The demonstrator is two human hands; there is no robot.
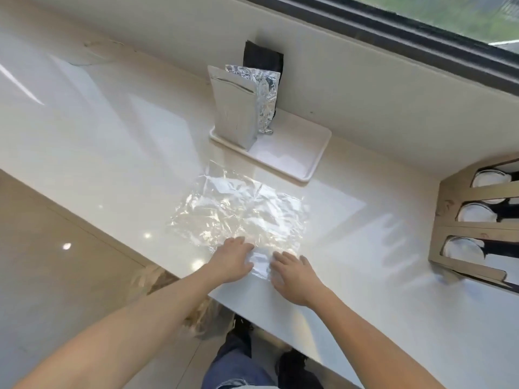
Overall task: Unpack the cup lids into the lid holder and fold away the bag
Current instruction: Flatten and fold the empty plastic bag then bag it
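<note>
A clear, crinkled plastic bag [238,211] lies flat and empty on the white counter, its near end folded into a small white wad between my hands. My left hand [233,259] rests palm down on the bag's near left corner, fingers pressing the fold. Just to the right, my right hand [295,273] lies flat with fingers spread, its fingertips on the bag's near edge. At the right edge stands the brown wooden lid holder [449,209], with white cup lids [474,213] showing in its three slots.
A white tray [297,161] beyond the bag carries an upright grey pouch [234,110], a crumpled foil bag [265,99] and a black pouch [262,56] against the wall. The counter's front edge runs just below my wrists. A window sill rises behind.
</note>
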